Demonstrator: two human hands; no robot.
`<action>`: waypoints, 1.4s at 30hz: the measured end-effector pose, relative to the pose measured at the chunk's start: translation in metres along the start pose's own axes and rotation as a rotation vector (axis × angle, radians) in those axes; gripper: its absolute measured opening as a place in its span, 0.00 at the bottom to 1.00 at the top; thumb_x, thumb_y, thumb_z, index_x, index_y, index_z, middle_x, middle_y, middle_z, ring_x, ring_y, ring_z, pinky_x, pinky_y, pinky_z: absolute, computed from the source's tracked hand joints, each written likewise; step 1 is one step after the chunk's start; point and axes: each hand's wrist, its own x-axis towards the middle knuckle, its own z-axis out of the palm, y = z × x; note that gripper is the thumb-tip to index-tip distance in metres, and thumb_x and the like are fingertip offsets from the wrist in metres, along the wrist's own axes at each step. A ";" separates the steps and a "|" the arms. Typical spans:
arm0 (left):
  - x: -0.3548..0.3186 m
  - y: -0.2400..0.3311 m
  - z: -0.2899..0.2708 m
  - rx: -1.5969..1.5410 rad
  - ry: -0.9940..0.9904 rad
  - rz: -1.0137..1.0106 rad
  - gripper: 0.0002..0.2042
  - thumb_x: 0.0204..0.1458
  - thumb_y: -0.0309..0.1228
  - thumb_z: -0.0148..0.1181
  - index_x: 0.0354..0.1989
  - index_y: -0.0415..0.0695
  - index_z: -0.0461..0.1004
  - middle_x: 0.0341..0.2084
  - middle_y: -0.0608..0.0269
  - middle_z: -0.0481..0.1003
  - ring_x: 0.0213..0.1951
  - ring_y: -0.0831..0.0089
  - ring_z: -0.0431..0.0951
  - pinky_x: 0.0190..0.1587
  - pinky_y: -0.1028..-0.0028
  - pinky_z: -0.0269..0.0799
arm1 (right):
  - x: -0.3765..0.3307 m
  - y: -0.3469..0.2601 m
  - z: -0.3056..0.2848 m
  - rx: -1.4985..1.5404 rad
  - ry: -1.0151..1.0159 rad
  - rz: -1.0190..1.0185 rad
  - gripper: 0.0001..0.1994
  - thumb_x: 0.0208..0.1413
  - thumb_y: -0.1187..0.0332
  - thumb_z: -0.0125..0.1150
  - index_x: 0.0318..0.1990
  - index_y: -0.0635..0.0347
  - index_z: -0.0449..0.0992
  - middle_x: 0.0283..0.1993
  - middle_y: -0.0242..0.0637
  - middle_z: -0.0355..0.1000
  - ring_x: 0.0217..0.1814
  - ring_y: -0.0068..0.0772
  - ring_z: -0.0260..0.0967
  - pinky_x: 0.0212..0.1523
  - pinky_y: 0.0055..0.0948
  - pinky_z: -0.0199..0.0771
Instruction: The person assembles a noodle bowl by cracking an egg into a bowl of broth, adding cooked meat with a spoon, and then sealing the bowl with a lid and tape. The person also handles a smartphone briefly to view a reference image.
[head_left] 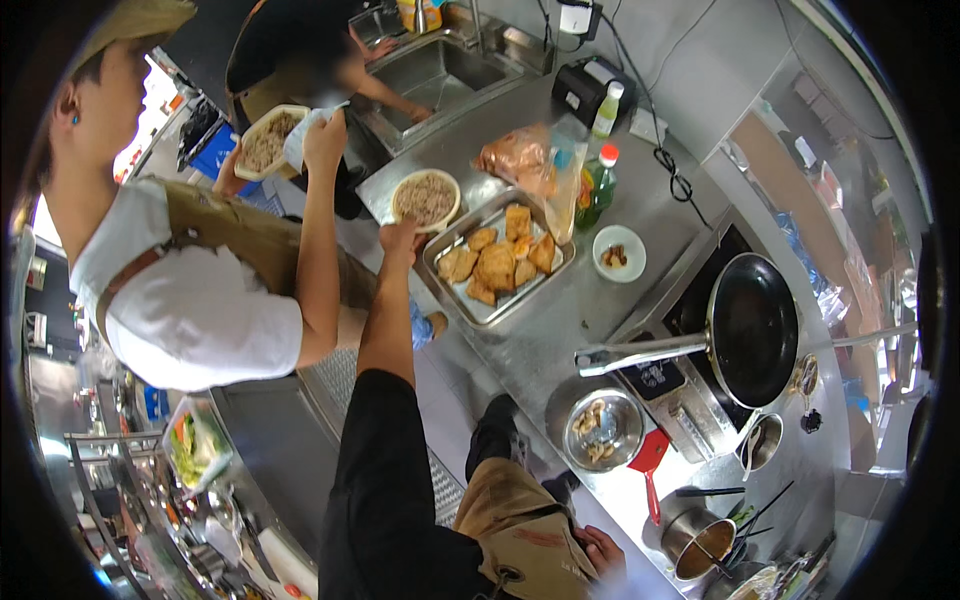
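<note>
My left arm, in a black sleeve, reaches forward to the counter. At its end my left hand (399, 240) is closed on the near rim of a pale round bowl (427, 199) of brownish mixed rice. Just right of that bowl lies a metal tray (487, 318) of golden fried pieces (495, 266). My right hand (601, 551) hangs low beside my brown apron (530, 545), fingers loosely extended and nothing seen in them.
A co-worker at left holds another rice bowl (262, 143) and something pale blue; another person works at the sink (455, 75). Along the counter stand bottles (597, 187), a white bowl (619, 253), a frying pan (753, 330) on a cooker, a metal bowl (603, 429) and a pot (698, 543).
</note>
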 end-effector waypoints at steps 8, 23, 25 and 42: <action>-0.010 0.031 0.004 -0.387 -0.153 -0.040 0.19 0.48 0.15 0.53 0.51 0.29 0.67 0.47 0.46 0.73 0.43 0.52 0.80 0.46 0.59 0.85 | 0.003 -0.073 0.071 -0.147 0.088 -0.065 0.19 0.66 0.61 0.51 0.57 0.67 0.73 0.61 0.47 0.69 0.65 0.41 0.62 0.68 0.35 0.56; -0.441 -0.019 -0.106 -0.520 -0.869 -0.265 0.34 0.34 0.26 0.49 0.60 0.36 0.63 0.51 0.47 0.72 0.53 0.49 0.74 0.52 0.51 0.75 | -0.161 0.192 0.002 0.356 0.330 -0.428 0.29 0.65 0.61 0.56 0.66 0.69 0.56 0.60 0.60 0.67 0.63 0.51 0.67 0.67 0.49 0.60; -0.501 -0.048 -0.119 -0.481 -0.995 -0.288 0.36 0.34 0.26 0.49 0.61 0.36 0.62 0.53 0.46 0.71 0.53 0.48 0.74 0.53 0.51 0.75 | -0.197 0.274 -0.037 0.443 0.436 -0.339 0.27 0.65 0.61 0.57 0.65 0.67 0.57 0.59 0.58 0.68 0.62 0.49 0.67 0.64 0.50 0.63; -1.208 -0.344 -0.071 0.658 -1.621 -1.265 0.38 0.35 0.20 0.52 0.64 0.31 0.57 0.48 0.44 0.73 0.33 0.56 0.76 0.36 0.62 0.75 | -0.643 0.416 -0.212 0.622 1.114 -0.497 0.24 0.66 0.58 0.55 0.63 0.64 0.67 0.61 0.40 0.71 0.63 0.30 0.66 0.64 0.30 0.65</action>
